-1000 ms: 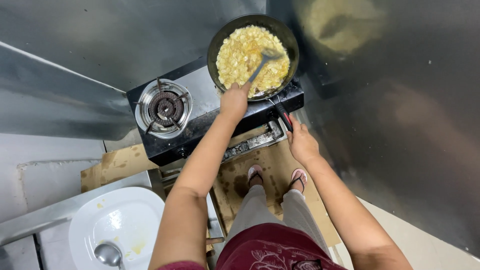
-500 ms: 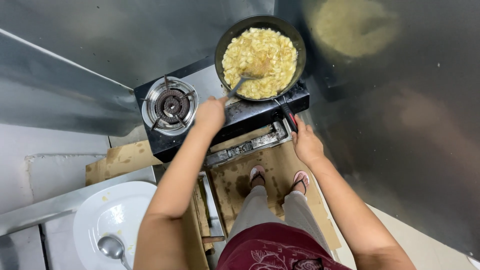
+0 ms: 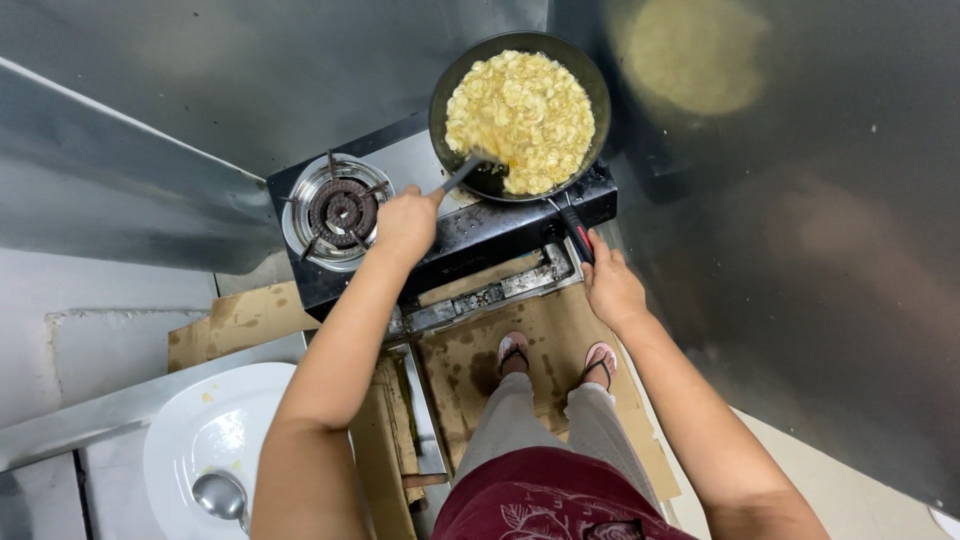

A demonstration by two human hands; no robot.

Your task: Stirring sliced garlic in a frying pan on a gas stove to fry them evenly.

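My right hand (image 3: pixel 612 287) is wrapped tight on the pan handle (image 3: pixel 577 232), my left hand (image 3: pixel 405 224) squeezes the spatula (image 3: pixel 462 172), and its tip sits in the yellow food (image 3: pixel 520 120) inside the black pan (image 3: pixel 519 115) on the stove (image 3: pixel 440 230).

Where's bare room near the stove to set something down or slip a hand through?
Free: the metal ledge between the white plate and the cardboard. The empty burner carries no pot. Crowded: the right burner under the pan, with the left hand on the spatula and the right hand at the pan handle.
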